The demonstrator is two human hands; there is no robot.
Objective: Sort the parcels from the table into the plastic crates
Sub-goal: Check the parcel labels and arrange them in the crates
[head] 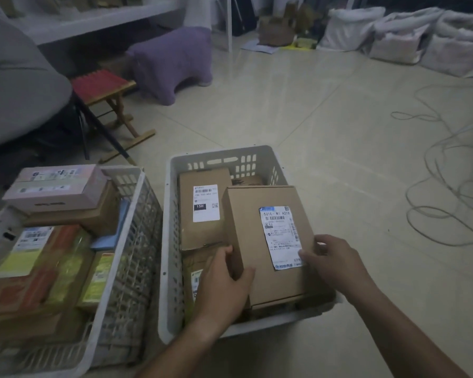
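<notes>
Gripped from both sides by left hand (224,279) and right hand (333,263) (fingers curled round edges): brown labelled cardboard parcel (268,241), over white slotted plastic crate (172,241).

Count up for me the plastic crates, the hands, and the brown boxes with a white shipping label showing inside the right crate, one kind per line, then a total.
Plastic crates: 2, the left crate and the right crate
Hands: 2, the left hand and the right hand, both gripping the front box
Labelled brown boxes in the right crate: 3, the front box, the back box, and a low box
Total: 7
</notes>
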